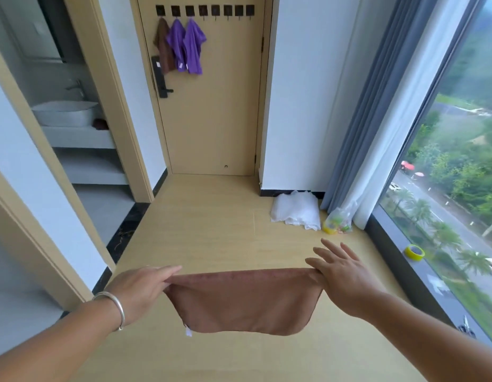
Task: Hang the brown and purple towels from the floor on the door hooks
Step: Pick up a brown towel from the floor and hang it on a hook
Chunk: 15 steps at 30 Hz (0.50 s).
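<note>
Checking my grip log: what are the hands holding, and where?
Both hands, left and right, pinch the brown towel at its two upper corners.

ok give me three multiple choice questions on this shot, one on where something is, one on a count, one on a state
1. Where is the roll of yellow tape?
A. on the window ledge at the right
B. hanging on a door hook
C. in the washbasin

2. How many towels already hang on the door hooks?
A. one
B. three
C. five

3. What state is the brown towel in the hands in?
A. lying flat on the floor
B. balled up in one fist
C. held off the floor, stretched between both hands

Answers:
1. A, the roll sits on the dark ledge beside the glass.
2. B, one hung brown towel and two purple towels hang from the three leftmost hooks.
3. C, the left hand and the right hand each pinch a top corner and the cloth sags between them.
</note>
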Each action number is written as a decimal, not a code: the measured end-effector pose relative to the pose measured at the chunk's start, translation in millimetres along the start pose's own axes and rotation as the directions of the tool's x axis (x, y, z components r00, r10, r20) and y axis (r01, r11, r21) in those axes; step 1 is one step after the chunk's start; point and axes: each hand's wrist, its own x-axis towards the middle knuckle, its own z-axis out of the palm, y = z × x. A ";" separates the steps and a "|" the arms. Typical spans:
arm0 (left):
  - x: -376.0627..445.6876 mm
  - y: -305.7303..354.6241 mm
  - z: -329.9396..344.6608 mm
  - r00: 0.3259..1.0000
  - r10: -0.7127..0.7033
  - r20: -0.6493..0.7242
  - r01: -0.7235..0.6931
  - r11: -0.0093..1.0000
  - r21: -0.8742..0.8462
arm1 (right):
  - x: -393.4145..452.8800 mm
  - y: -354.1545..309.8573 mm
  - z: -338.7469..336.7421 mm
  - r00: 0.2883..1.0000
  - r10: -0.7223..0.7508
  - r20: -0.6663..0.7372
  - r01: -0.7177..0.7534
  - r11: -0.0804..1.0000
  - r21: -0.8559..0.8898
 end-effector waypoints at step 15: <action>-37.8 55.5 -230.7 0.982 0.073 -0.176 -0.052 0.991 0.120 | -26.4 21.2 -241.2 0.992 0.056 -0.113 -0.062 0.997 -0.052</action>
